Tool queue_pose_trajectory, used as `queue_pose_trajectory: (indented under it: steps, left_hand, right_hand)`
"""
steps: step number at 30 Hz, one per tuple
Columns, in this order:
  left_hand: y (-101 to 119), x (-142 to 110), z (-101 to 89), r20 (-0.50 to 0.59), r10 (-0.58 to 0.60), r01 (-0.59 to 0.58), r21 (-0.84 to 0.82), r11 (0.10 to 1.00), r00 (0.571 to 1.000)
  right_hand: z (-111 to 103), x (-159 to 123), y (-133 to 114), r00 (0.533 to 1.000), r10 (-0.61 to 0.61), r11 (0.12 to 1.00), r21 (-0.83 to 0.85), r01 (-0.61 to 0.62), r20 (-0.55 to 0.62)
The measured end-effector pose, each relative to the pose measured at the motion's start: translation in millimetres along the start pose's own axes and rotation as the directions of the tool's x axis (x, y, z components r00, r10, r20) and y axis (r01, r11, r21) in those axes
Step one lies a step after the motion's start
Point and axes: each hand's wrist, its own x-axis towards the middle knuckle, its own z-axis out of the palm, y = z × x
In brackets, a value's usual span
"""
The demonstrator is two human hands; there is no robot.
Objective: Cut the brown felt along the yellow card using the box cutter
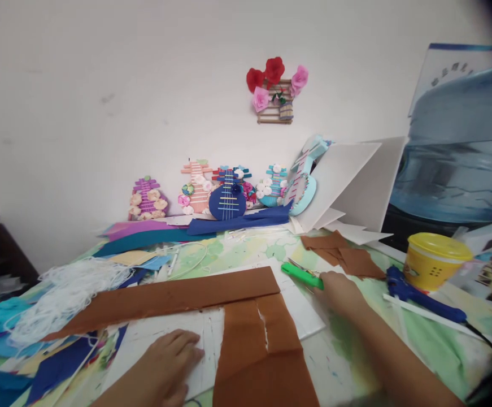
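My left hand (167,362) lies on the white board (144,333), fingers slightly bent, with nothing seen in it. To the right, my right hand (341,291) is closed around the near end of a green utility knife (300,275). A thin metal tool (297,264), perhaps scissors, lies against the knife; its rest is hidden by the hand. Between my hands a wide brown sheet (262,362), paper or felt, runs toward me with a torn or cut slit. Across its top lies a long brown strip (178,297).
White string (72,294) and coloured scraps pile up at left. Brown scraps (343,254), a blue glue gun (423,297) and a yellow tub (436,260) are at right. Decorated model lutes (227,195) stand along the wall, beside white boards (339,181) and a large water bottle (457,141).
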Motion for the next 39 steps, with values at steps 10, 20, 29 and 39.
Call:
queue_pose_trajectory:
  steps: [10, 20, 29, 39]
  left_hand:
    - [28, 24, -16.8, 0.014, 0.0, -0.001, 0.048, 0.999, 1.0]
    - [94, 51, 62.9, -0.141, 0.241, -0.214, 0.183, 0.96, 0.96]
    - [103, 52, 65.3, -0.776, 0.201, -0.15, 0.138, 0.979, 0.598]
    - [151, 102, 22.9, -0.862, 0.193, -0.075, 0.179, 0.981, 0.469]
  right_hand:
    - [-9, 13, 38, 0.987, 0.157, 0.987, -0.032, -0.158, -0.026]
    - [6, 31, -7, 0.988, -0.088, 0.996, 0.008, 0.088, 0.126]
    - [-8, 10, -7, 0.985, -0.035, 0.979, 0.205, -0.001, 0.17]
    - [-14, -119, -48, 0.985, -0.067, -0.11, 0.98, -0.166, 0.159]
